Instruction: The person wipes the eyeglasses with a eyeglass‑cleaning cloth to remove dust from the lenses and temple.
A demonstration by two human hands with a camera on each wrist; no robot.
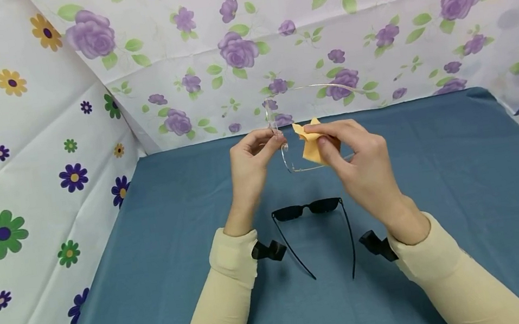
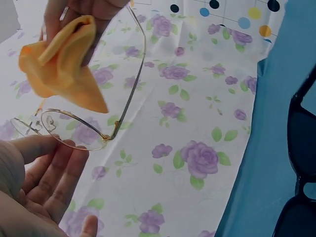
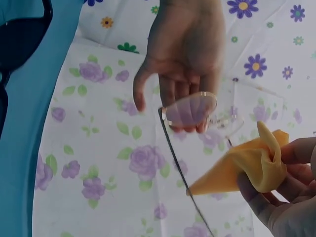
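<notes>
My left hand (image 1: 254,157) pinches thin gold-rimmed eyeglasses (image 1: 287,159) by the frame near the bridge, holding them up above the table. Their temples stretch out to the right, unfolded. In my right hand (image 1: 362,156) a bunched yellow cleaning cloth (image 1: 312,149) is pinched between thumb and fingers, close beside the lenses. The left wrist view shows the cloth (image 2: 64,64) hanging just above the near lens, with a gap between them. From the right wrist, the clear lens (image 3: 190,109) appears in front of the left fingers, and the cloth (image 3: 247,165) overlaps one temple.
Black sunglasses (image 1: 308,209) lie on the blue tablecloth (image 1: 157,285) below my hands, temples spread toward me. A floral sheet (image 1: 204,43) hangs behind the table, and another flowered sheet (image 1: 44,174) stands along the left side. Black wrist mounts (image 1: 378,246) sit at both cuffs.
</notes>
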